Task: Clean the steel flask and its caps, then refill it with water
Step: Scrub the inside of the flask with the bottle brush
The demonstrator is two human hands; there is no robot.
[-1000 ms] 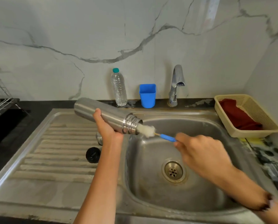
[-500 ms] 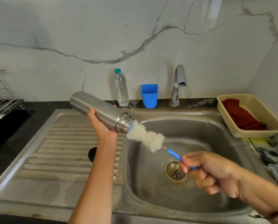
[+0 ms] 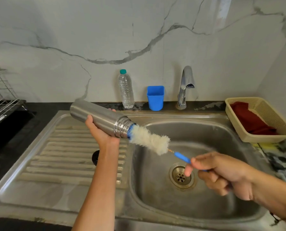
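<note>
Behind sink: plastic water bottle (image 3: 126,90), blue cup (image 3: 155,97). Right: beige basket (image 3: 272,114) holding red cloth (image 3: 250,120). Wire rack (image 3: 0,97) far left.

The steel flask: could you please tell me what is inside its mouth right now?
Only the tip of the bottle brush sits in the mouth of the steel flask; most of its white bristles are outside. The flask's interior is hidden, so any water or soap cannot be seen.

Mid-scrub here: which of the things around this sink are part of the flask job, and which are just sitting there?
In the job:
- steel flask, in the left hand's grip
- bottle brush, tip at the flask's mouth, handle in the right hand
- black cap on the drainboard
- tap
- sink

Lying about:
- plastic water bottle
- blue cup
- basket with red cloth
- wire rack
</note>
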